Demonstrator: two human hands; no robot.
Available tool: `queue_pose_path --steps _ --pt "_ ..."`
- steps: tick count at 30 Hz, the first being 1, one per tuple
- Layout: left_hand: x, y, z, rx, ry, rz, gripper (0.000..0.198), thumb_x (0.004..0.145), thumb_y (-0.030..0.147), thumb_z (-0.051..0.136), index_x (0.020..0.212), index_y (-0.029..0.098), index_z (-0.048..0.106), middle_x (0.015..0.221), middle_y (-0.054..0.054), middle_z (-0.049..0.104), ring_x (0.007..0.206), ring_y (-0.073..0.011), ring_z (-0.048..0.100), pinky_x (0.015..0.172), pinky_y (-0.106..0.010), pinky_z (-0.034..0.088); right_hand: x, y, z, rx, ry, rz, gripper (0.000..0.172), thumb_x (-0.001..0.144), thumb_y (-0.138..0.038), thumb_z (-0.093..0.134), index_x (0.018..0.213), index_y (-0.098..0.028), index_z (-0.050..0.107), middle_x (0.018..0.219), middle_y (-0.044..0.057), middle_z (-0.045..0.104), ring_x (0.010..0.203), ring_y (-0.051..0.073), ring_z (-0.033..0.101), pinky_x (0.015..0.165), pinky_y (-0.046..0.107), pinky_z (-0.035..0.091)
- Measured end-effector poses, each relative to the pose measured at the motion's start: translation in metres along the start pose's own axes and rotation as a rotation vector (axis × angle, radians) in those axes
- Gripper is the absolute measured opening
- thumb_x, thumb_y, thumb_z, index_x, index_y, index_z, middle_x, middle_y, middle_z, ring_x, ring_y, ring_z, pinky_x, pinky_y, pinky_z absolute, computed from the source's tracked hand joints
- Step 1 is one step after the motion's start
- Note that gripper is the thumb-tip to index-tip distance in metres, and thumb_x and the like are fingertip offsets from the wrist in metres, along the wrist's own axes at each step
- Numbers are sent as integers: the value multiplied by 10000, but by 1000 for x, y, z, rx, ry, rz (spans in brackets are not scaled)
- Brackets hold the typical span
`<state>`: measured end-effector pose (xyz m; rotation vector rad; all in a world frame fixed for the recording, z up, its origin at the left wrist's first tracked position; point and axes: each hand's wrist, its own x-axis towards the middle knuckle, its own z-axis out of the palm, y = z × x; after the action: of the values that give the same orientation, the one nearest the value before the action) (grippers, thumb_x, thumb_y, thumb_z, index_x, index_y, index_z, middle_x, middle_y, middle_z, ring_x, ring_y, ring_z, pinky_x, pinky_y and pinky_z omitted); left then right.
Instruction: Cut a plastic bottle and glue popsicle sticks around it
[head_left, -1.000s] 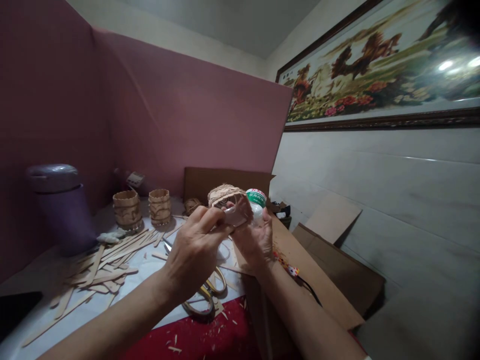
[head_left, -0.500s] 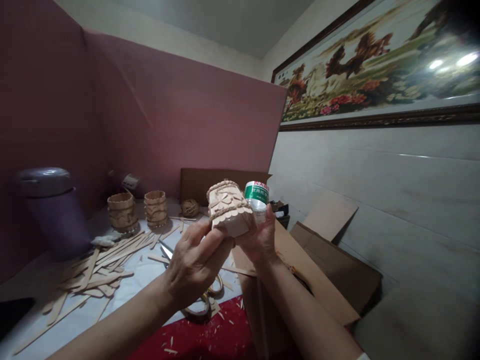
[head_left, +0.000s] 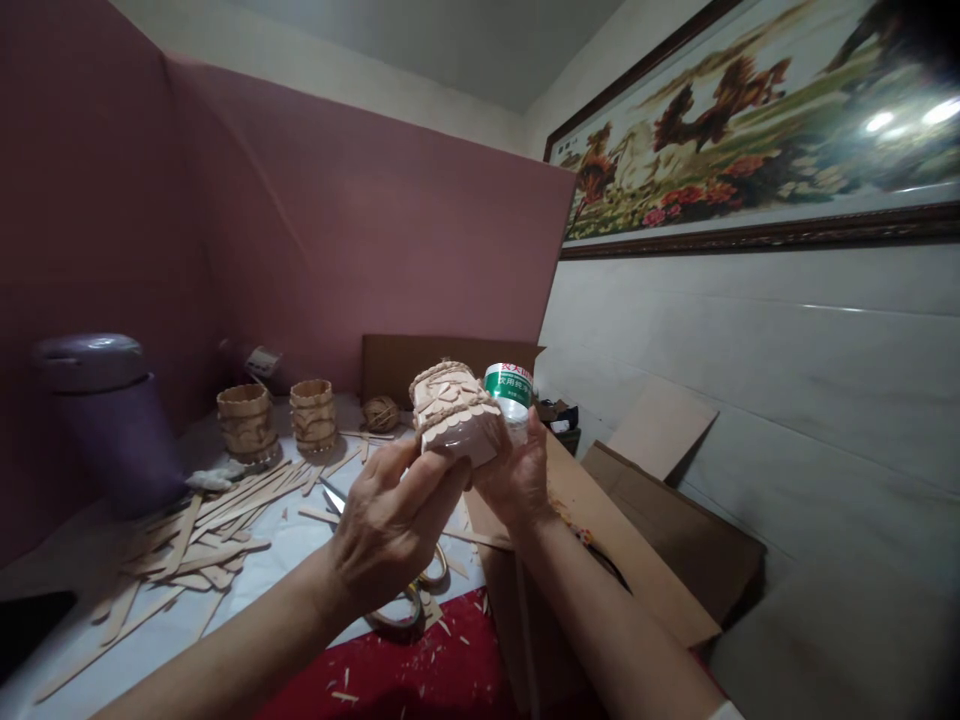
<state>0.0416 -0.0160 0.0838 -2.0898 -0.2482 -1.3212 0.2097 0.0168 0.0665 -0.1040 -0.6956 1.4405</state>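
Note:
My left hand [head_left: 397, 510] is closed, its fingers gripping the lower edge of a small cup [head_left: 450, 400]. Pale wooden pieces with scalloped ends and two bands of twisted rope cover the cup, and its clear plastic base faces me, tilted. Close beside the cup is a clear plastic bottle [head_left: 510, 392] with a green and white label. My right hand [head_left: 521, 475] is curled round the bottle's lower part, thumb on its right side; its fingers are partly hidden behind the cup. Below my left hand lie scissors [head_left: 401, 610], partly covered by it.
Two similar wooden cups [head_left: 246, 422] stand at the back left beside a purple flask [head_left: 120, 430]. Flat wooden craft sticks [head_left: 202, 550] lie heaped on the white sheet. A ball of twine [head_left: 380, 413] sits farther back. Cardboard [head_left: 660, 520] leans on the right.
The cup and bottle have shifted very slightly left and the cup has turned a little. Both hands keep their hold.

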Motion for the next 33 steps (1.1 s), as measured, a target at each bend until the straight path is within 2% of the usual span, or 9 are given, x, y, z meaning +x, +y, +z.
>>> queue_pose_path --steps 7,14,18,20,24,25,27,30,33 --pt "7 -6 -3 -37 43 -183 136 820 17 654 863 146 663 887 -76 594 777 -199 512 653 -350 478 0 4 -4 -26 -138 60 570 839 -622 521 1161 -171 656 1161 92 725 1160 261 620 1098 445 400" --pt "7 -28 -5 -201 132 -421 81 866 96 641 831 168 658 896 -43 570 794 -154 573 670 -295 498 -6 8 -6 -66 -31 77 476 829 -603 579 1045 -190 677 1111 100 732 1115 269 640 946 439 507" --pt "9 -64 -12 -79 192 -485 103 869 166 644 770 188 662 885 -38 590 808 -164 584 717 -325 500 -12 12 -3 -152 22 100 494 797 -597 630 1036 -171 703 1178 133 718 1175 280 614 911 407 521" --pt "14 -90 -20 15 224 -599 120 835 187 673 716 195 658 883 -37 599 853 -183 587 761 -339 493 -13 15 -4 -180 31 116 527 777 -616 646 1041 -165 710 1192 142 715 1161 280 620 900 401 521" --pt "26 -147 -41 -112 266 -1004 84 746 135 734 734 138 651 838 -23 599 745 -133 541 671 -280 460 -16 19 -5 -217 31 145 570 770 -634 651 1052 -144 725 1169 147 727 1078 265 655 842 370 534" --pt "28 -158 -46 -201 292 -1126 72 768 117 709 764 116 637 802 -14 595 705 -111 528 653 -266 450 -16 19 -5 -222 31 154 574 772 -630 653 1056 -138 728 1162 147 731 1057 260 663 829 361 537" --pt "29 -176 -51 -330 237 -1360 96 827 150 672 800 92 600 687 11 574 598 -77 490 598 -244 424 -16 21 -6 -226 28 169 573 770 -621 662 1059 -131 732 1150 146 736 1028 253 673 811 348 540" --pt "24 -194 -53 -308 184 -1391 86 862 122 612 805 68 578 628 14 543 538 -73 491 569 -253 424 -17 22 -6 -224 22 176 561 771 -610 671 1057 -132 733 1135 146 743 1013 249 679 794 342 538" --pt "17 -212 -49 -214 135 -1321 121 876 158 606 871 37 600 679 -2 560 570 -87 501 593 -283 446 -18 23 -7 -226 22 178 549 773 -598 677 1053 -129 734 1119 152 746 991 248 682 780 343 534"
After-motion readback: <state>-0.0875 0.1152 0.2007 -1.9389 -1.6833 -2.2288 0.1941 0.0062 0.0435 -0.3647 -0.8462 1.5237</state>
